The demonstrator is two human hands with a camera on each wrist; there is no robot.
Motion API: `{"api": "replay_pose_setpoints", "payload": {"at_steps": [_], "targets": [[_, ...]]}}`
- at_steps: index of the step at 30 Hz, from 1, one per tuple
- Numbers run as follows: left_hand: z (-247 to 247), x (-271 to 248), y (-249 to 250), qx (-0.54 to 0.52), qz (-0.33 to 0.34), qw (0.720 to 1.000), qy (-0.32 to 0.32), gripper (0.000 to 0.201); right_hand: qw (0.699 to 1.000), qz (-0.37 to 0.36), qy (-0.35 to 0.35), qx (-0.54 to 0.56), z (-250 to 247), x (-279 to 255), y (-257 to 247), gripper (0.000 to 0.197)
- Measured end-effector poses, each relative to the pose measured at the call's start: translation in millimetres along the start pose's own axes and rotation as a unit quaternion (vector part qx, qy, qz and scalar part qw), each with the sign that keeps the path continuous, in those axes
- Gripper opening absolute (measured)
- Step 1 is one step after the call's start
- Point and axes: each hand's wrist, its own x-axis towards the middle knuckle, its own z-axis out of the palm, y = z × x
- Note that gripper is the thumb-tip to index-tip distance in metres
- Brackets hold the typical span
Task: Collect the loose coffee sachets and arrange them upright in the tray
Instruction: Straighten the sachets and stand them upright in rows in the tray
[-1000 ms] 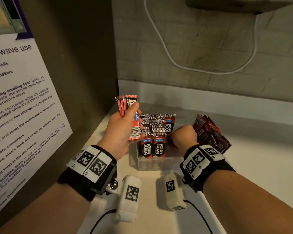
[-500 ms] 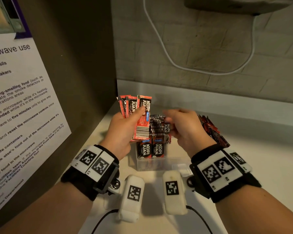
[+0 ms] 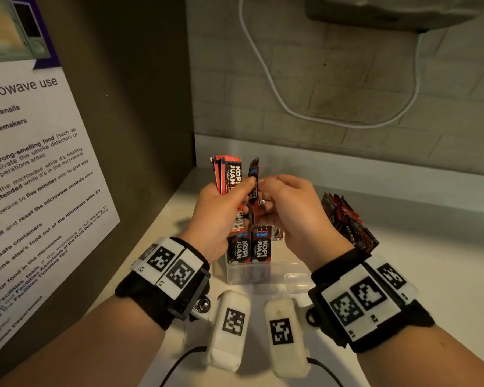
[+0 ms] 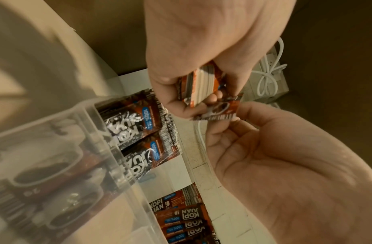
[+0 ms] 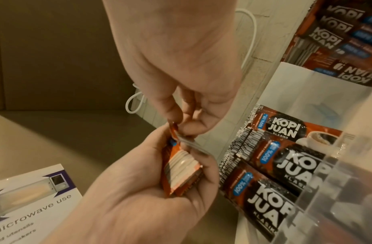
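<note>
From the head view, the left hand (image 3: pixel 221 216) grips a bundle of sachets (image 3: pixel 227 174) upright above the clear tray (image 3: pixel 236 272), which already holds standing sachets (image 3: pixel 248 247). The right hand (image 3: pixel 294 216) pinches a single sachet (image 3: pixel 253 188) at the bundle's edge. A loose pile (image 3: pixel 347 222) lies on the surface to the right, well apart from the tray.

The left wrist view shows the left hand (image 4: pixel 193 54) curled round the bundle's lower ends (image 4: pixel 201 85), while the right hand (image 4: pixel 264 148) holds the single sachet (image 4: pixel 220 110) by finger and thumb.

In the right wrist view, the right hand (image 5: pixel 180 66) nips that sachet's edge beside the bundle (image 5: pixel 180 171). To do this step well, peel one sachet free without loosening the others, keep it vertical with the label facing forward, then slide it in beside the standing row.
</note>
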Motion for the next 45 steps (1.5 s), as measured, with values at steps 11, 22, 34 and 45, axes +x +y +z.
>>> {"api": "replay_pose_setpoints", "payload": {"at_steps": [11,22,34,45], "targets": [[-2.9,3.1,10.1,0.009,0.009,1.0,-0.005,0.019,0.983,-0.004,0.152,-0.101,-47.1,26.4,-6.4,0.02],[-10.5,3.2,11.4,0.0,0.023,1.0,0.014,0.015,0.974,0.117,0.139,-0.135,-53.6,52.2,54.7,0.026],[-16.3,2.7,7.0,0.01,0.023,0.999,0.021,0.016,0.971,0.128,0.184,-0.087,-43.7,60.4,76.1,0.031],[-16.8,2.0,4.8,0.006,0.016,1.0,0.025,0.016,0.971,0.122,0.184,-0.093,-42.4,69.7,84.3,0.022]]}}
